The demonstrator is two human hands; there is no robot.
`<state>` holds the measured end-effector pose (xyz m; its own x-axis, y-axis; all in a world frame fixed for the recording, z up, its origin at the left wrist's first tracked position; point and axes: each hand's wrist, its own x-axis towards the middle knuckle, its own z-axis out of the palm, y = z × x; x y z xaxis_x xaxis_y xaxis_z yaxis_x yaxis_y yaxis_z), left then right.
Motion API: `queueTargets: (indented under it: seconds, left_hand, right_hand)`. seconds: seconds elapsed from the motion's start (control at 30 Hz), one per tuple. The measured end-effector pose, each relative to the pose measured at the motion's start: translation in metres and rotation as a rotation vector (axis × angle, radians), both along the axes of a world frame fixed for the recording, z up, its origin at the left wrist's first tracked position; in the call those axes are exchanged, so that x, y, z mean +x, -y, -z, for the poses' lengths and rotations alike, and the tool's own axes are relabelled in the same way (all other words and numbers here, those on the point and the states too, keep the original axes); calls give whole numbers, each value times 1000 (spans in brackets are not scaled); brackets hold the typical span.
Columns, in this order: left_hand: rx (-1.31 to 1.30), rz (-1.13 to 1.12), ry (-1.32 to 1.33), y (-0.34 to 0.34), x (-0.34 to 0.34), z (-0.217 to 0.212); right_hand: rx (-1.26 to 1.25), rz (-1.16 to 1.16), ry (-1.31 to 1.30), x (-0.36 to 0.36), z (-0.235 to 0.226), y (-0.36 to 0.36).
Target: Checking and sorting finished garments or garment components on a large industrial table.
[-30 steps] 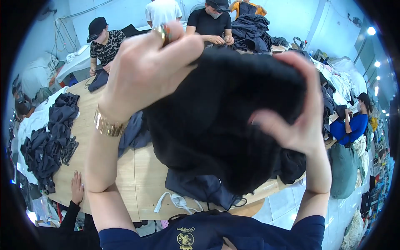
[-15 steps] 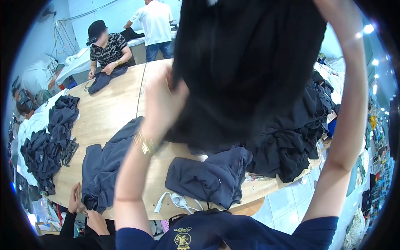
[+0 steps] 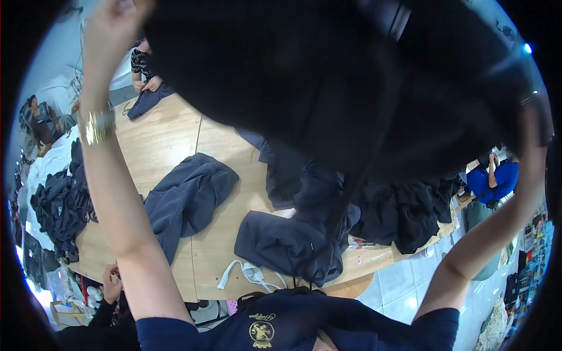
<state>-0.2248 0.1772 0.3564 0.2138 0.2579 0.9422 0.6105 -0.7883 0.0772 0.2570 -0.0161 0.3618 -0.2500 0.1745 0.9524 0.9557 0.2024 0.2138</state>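
A large black garment (image 3: 328,88) is stretched out and held up in front of me, hiding much of the far side of the table. Its exact kind does not show. At the upper left my left hand (image 3: 117,29) is closed on its edge, partly cut off by the top of the picture. My right hand (image 3: 533,131), blurred, grips the other side at the far right. Beneath the raised cloth lie a folded dark grey garment (image 3: 287,243) and a heap of black garments (image 3: 398,216). Another dark grey garment (image 3: 193,190) lies further left.
The wooden table (image 3: 167,131) carries a dark clothing pile (image 3: 61,205) at its left edge and a white strap or cord (image 3: 249,272) at the near edge. Across it a person's hands (image 3: 146,85) hold dark cloth. A co-worker's hand (image 3: 111,284) is at lower left, a person in blue (image 3: 492,178) at right.
Both my hands have moved apart and the black garment is now spread wider, higher and across the view. The co-worker's hands at lower left have shifted away from the dark grey garment.
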Motion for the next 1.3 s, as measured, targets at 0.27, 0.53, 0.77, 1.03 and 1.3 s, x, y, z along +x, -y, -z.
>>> queueTargets:
  seconds: [0.27, 0.53, 0.77, 1.03, 1.3]
  left_hand:
    - [-972, 36, -449, 48, 98, 220]
    - [-1143, 646, -244, 57, 147, 228]
    - [-1250, 791, -290, 58, 148, 220]
    - [-1203, 708, -253, 77, 168, 226]
    - [-1150, 650, -80, 81, 179, 243]
  right_hand:
    - [-1154, -460, -763, -15, 216, -63]
    - [-1230, -601, -668, -18, 191, -79]
    - [-1233, -607, -635, -25, 189, -78]
    - [-1327, -723, -331, -54, 182, -80]
    - [-1344, -655, -275, -70, 207, -92]
